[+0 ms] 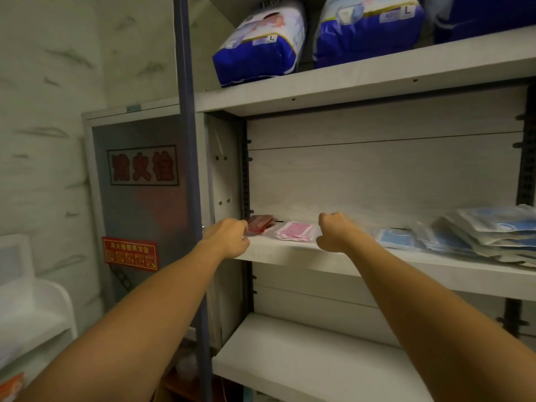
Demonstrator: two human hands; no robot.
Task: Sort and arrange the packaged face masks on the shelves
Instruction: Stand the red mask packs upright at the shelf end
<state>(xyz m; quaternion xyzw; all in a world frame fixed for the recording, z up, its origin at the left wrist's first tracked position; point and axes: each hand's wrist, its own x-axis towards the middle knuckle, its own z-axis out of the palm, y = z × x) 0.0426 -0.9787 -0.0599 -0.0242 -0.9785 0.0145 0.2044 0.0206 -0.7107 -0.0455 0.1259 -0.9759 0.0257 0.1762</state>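
Pink mask pack (295, 231) lies flat between both hands, colours grouped along the shelf (377, 264). Left hand (229, 237) pinches the red pack (259, 223); right hand (333, 232) is curled, its hold hidden.

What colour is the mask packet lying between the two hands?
Pink, in a clear wrapper; the head view shows it.

mask packets (295, 231) on middle shelf (406, 264), stack (493, 233) at right, bags (261, 42) above
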